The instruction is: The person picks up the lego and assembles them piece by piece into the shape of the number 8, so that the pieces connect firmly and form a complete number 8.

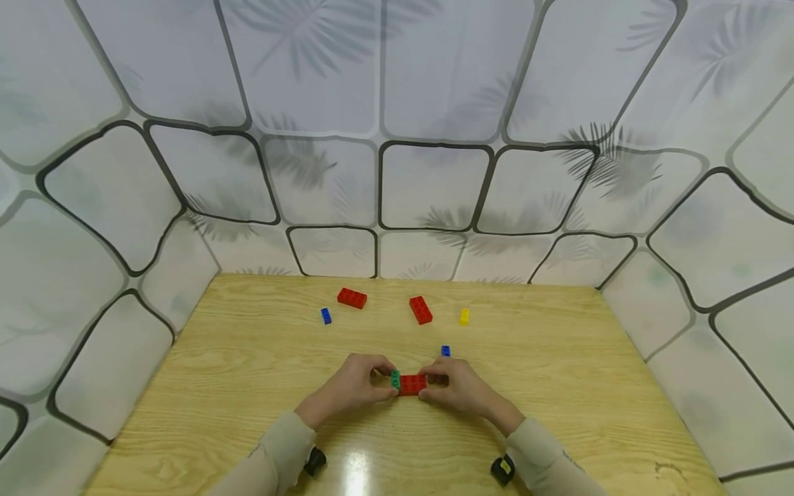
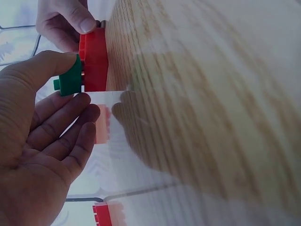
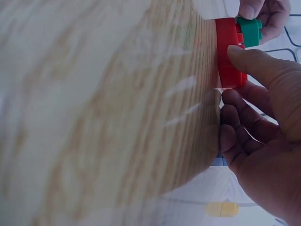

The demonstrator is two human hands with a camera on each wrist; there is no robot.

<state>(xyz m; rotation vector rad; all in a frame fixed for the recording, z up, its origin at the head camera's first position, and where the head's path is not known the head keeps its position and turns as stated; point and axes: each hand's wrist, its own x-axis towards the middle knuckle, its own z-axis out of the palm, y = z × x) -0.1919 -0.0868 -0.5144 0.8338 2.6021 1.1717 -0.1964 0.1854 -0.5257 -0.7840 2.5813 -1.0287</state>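
Between the two hands lies a red toy building brick (image 1: 412, 385) with its studs up. A smaller green brick (image 2: 71, 79) sits on top of its left end, with a narrow gap between the two in the left wrist view. My left hand (image 1: 353, 386) pinches the green brick between thumb and fingers. At the other end, my right hand (image 1: 459, 387) holds the red brick, thumb on the near side and index finger behind. The remaining right fingers curl loosely beside it. Just beyond the right hand is a small blue brick (image 1: 445, 350), partly hidden by it.
Farther back on the wooden table (image 1: 248, 365) lie two red bricks, one left (image 1: 352, 297) and one nearer the middle (image 1: 420, 310). Another small blue brick (image 1: 325, 315) is at the left, and a yellow brick (image 1: 464, 317) at the right. Patterned curtains (image 1: 434, 186) enclose the table.
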